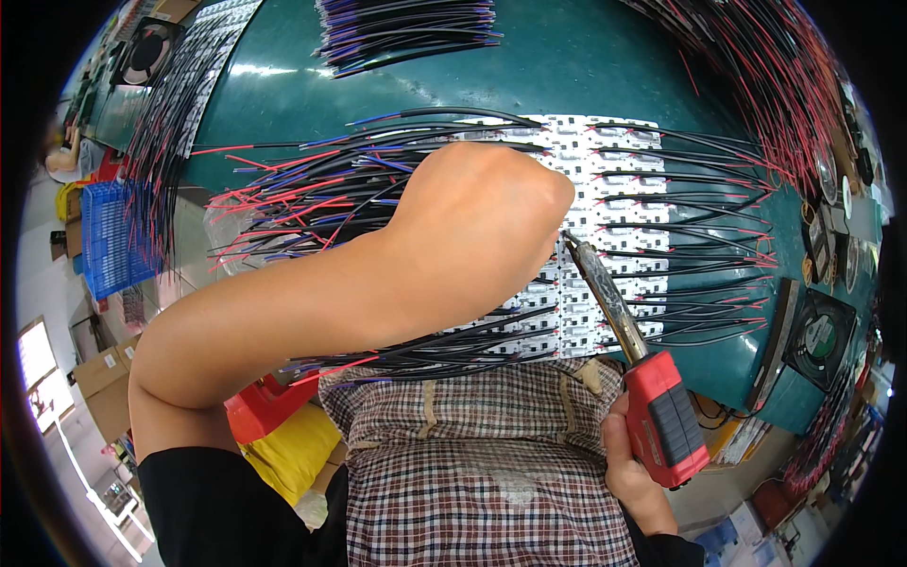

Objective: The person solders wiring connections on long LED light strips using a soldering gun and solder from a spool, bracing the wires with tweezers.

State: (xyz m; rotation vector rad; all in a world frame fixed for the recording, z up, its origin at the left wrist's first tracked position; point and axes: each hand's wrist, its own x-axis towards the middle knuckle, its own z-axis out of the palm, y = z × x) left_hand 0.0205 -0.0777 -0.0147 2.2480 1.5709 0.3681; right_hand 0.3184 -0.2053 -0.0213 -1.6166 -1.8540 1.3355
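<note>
My left hand (487, 213) is curled over the middle of a white circuit board panel (581, 331), its back toward me. The fingers bend underneath, so what they hold is hidden. In my right hand (638, 482), low at the right, is a soldering iron (661, 406) with a red and black handle. Its metal shaft slants up and leftward, and the tip is at the panel, close beside my left hand's knuckles. Black wires (321, 203) with red and blue ends fan out to the left of the panel. More black wires (709, 227) with red ends run out to its right.
A bundle of black and blue wires (406, 33) lies farther back on the green table (265, 94). Many red and black wires (756, 76) cover the far right. Small fans (820, 340) stand at both sides. A blue basket (113, 236) is at the left.
</note>
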